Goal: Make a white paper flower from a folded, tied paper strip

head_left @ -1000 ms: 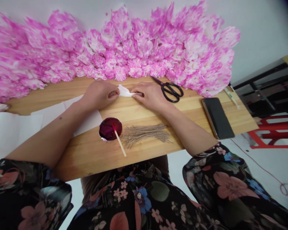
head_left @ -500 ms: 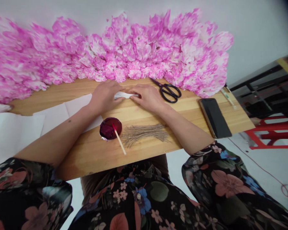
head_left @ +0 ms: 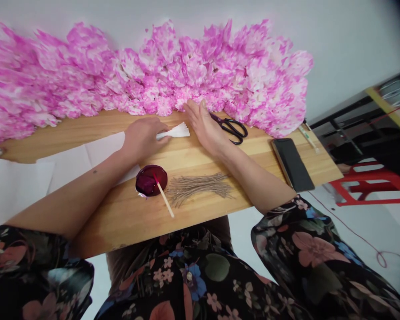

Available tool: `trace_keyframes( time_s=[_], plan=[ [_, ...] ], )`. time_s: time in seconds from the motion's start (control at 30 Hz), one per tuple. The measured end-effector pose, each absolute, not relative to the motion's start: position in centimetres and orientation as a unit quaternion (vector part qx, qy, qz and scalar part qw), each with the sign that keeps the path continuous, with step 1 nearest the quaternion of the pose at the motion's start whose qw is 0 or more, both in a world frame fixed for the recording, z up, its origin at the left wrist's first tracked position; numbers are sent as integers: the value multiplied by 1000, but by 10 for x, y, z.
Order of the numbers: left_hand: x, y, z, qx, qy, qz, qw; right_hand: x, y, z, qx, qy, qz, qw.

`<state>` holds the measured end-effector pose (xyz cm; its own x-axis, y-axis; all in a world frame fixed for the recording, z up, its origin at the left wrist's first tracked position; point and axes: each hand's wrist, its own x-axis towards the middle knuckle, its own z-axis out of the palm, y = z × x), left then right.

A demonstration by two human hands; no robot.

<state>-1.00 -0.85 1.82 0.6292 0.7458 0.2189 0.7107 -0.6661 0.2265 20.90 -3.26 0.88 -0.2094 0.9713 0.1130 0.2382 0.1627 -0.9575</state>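
A narrow piece of folded white paper (head_left: 179, 130) is pinched in my left hand (head_left: 145, 138), its pleated end fanning out to the right. My right hand (head_left: 205, 126) is off the paper, fingers stretched out, just beside the fanned end and in front of the black scissors (head_left: 233, 129), whose blades it partly hides. Toward me lies a round dish of dark red liquid (head_left: 148, 180) with a wooden stick (head_left: 166, 203) resting in it, its dipped tip red. Right of the dish lies a bundle of thin brown wires or twigs (head_left: 200, 187).
Pink and white artificial flowers (head_left: 186, 66) line the back of the wooden table (head_left: 126, 233). White paper sheets (head_left: 73, 155) lie at the left, partly under my left arm. A phone (head_left: 292, 163) and a slim pen-like item (head_left: 308, 137) are at the right. Beyond stands a red stool (head_left: 370, 183).
My right hand has let go of the folded paper and opened, its fingers now pointing up and away. The paper's right end shows spread out. My left hand keeps its hold.
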Motion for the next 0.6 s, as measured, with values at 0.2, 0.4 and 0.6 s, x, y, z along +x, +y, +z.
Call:
trace_keyframes(
  time_s=[0.2,0.4,0.6],
  plan=[
    [-11,-8,19,908,391,140,58,213,-40,14,-445,-705,400,381],
    [-14,-4,17,915,375,138,61,225,-39,15,-445,-831,210,257],
    [-14,-2,18,917,371,127,74,219,-38,10,-450,-849,158,228]
  ],
)
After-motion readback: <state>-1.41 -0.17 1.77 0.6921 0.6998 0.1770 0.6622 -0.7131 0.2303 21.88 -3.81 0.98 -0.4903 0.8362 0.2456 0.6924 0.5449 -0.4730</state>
